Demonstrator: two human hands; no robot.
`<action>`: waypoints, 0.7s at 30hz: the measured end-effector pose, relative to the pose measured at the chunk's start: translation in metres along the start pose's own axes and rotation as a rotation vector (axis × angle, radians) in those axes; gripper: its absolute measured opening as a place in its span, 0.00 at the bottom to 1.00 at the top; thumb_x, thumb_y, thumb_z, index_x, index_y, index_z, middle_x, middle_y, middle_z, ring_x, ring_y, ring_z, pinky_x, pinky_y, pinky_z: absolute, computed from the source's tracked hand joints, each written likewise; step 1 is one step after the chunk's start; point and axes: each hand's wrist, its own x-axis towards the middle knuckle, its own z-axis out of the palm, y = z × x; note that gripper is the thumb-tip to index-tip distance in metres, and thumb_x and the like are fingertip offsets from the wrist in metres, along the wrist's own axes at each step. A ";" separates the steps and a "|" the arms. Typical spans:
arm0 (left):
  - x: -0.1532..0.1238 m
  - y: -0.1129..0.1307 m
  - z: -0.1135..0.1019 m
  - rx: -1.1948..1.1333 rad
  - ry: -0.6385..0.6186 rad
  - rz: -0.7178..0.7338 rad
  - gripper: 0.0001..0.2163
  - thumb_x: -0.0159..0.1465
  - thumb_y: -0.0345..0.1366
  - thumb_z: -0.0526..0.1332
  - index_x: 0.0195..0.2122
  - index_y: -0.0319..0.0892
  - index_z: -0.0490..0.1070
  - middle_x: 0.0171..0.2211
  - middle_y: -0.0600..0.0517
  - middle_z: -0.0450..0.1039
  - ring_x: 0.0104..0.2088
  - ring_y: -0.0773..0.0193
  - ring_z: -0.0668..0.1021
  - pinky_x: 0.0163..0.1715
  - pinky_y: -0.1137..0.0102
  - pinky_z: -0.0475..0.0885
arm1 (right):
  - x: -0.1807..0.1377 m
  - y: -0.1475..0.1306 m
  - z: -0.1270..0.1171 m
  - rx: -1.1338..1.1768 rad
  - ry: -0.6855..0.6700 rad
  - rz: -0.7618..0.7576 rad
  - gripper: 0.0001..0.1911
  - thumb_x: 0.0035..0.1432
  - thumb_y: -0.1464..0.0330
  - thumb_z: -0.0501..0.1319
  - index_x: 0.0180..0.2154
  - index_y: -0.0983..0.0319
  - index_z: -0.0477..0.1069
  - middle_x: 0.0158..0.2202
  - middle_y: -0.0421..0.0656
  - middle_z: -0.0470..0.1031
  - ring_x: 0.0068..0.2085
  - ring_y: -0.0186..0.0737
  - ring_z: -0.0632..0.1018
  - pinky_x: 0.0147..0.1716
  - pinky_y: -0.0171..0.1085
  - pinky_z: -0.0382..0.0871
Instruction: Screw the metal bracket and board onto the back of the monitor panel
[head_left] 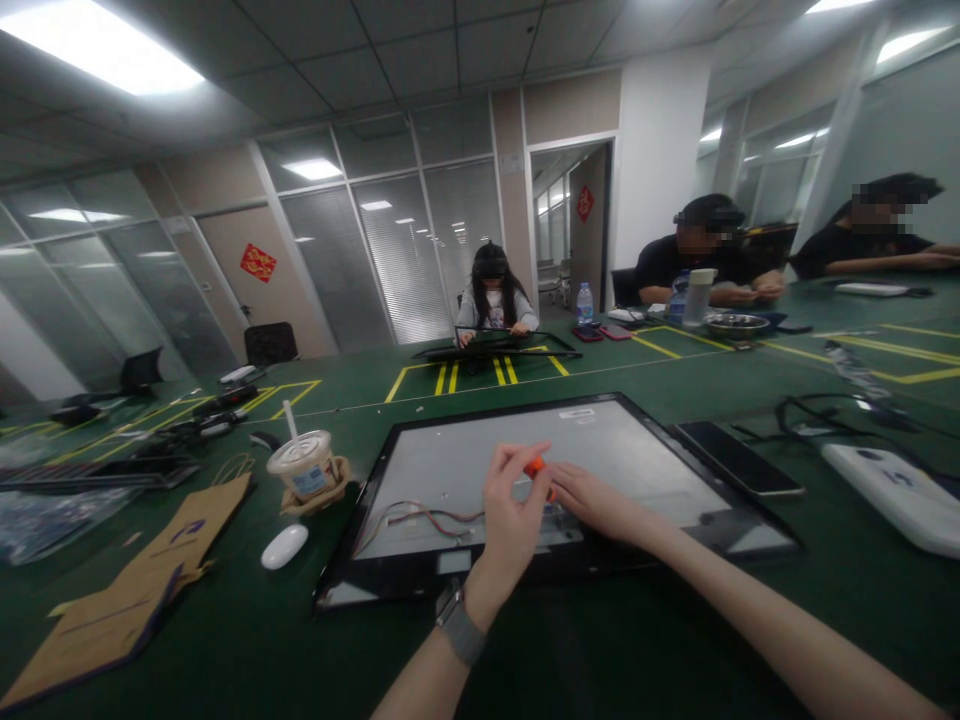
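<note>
A large flat display panel (450,455) with a black frame lies on the green table, its pale grey side facing up. Above its near half, my left hand (514,500), with a watch (459,622) on the wrist, is closed in a pinch around a small orange object (534,466). Most of that object is hidden by the fingers, so its kind does not show. Right beside it, my right hand (592,497) has its fingers pressed together at the object's lower end, low over the panel; its fingertips are partly hidden. Thin coloured wires (427,512) run loose across the panel's left part.
Left of the panel stand a drink cup (304,465) with a straw, a white mouse (285,547) and a paper bag (150,570). To the right lie a black phone (739,458), a white device (892,495) and cables. Several people sit around the table.
</note>
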 end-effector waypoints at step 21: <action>0.000 0.001 0.001 0.001 -0.036 0.043 0.14 0.69 0.33 0.50 0.52 0.43 0.72 0.46 0.46 0.72 0.46 0.60 0.74 0.48 0.66 0.69 | 0.000 0.008 0.006 -0.018 0.025 0.005 0.20 0.68 0.63 0.48 0.55 0.61 0.68 0.58 0.52 0.70 0.59 0.49 0.70 0.60 0.52 0.59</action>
